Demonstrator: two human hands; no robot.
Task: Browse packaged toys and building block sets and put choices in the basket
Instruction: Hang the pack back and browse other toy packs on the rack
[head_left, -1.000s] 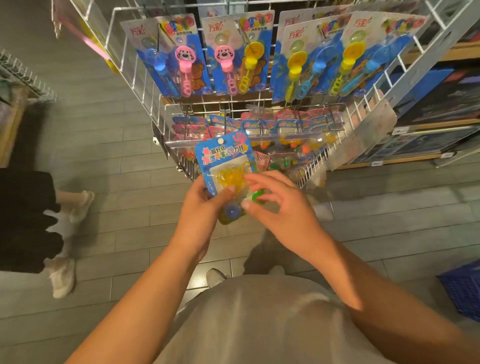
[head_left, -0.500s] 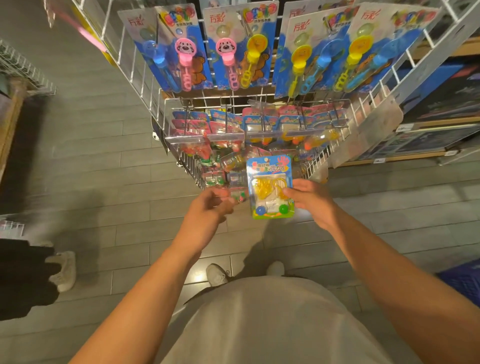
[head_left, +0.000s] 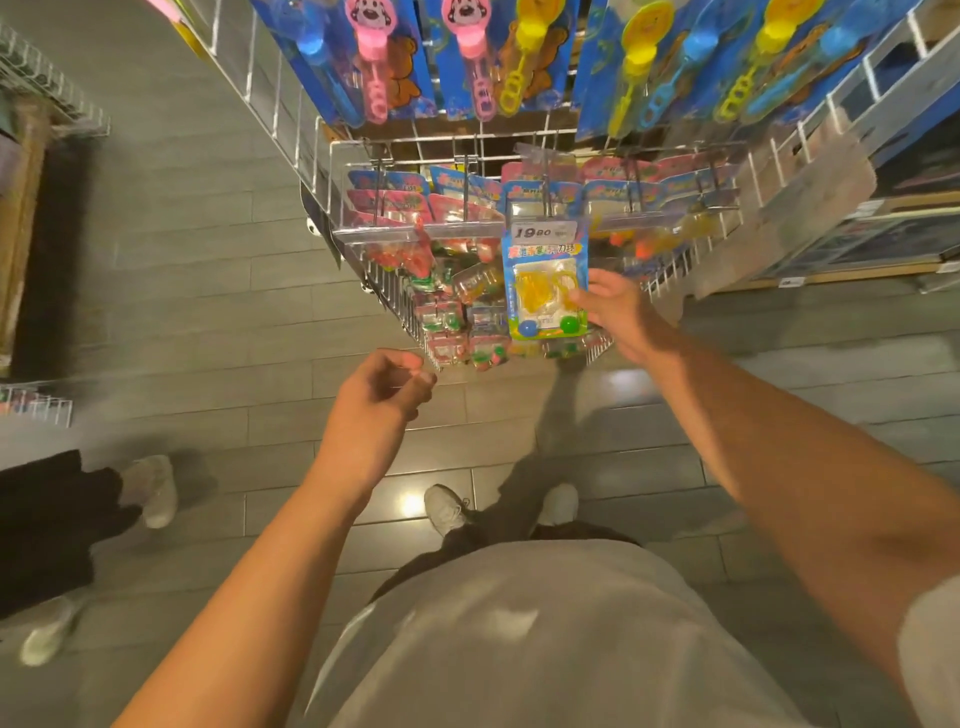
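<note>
My right hand (head_left: 615, 312) grips the right edge of a blue blister-pack toy (head_left: 543, 291) with a yellow sticky hand and a blue and a green ball inside. The pack is up against the wire rack, just under a price tag reading 19.80 (head_left: 543, 232). My left hand (head_left: 382, 400) hangs lower left of the rack, fingers curled loosely with nothing in them. The shopping basket is not in view.
A white wire display rack (head_left: 322, 156) carries hanging bubble-wand packs (head_left: 467, 62) above and rows of small toy packs (head_left: 452, 322) on hooks below. Another person's legs and shoes (head_left: 150, 488) stand at the left. Wooden shelves (head_left: 857, 260) run along the right.
My left hand let go of the toy pack and dropped away. My right hand carried the pack up and right to the rack's hooks. The view moved closer to the rack.
</note>
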